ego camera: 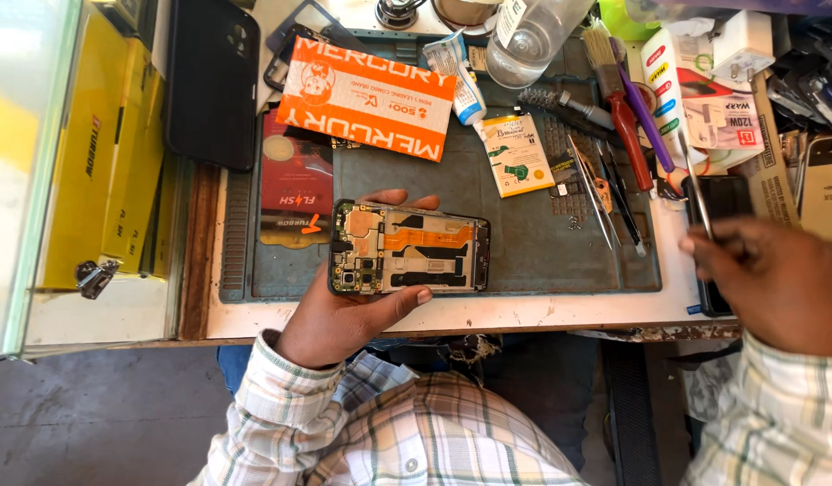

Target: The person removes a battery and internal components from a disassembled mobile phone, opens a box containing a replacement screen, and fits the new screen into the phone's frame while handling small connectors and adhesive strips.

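My left hand holds an opened phone flat over the grey work mat, thumb on its near edge and fingertips past its far edge. The phone's back is off, showing circuit boards and an orange flex cable. My right hand is at the table's right edge, closed on a thin metal tool that points away from me. Under that hand lies a dark phone.
An orange packet, a red packet and a small white-yellow packet lie on the mat. Tweezers, a red-handled brush, a clear bottle and boxes crowd the back right. A black phone case and yellow boxes sit left.
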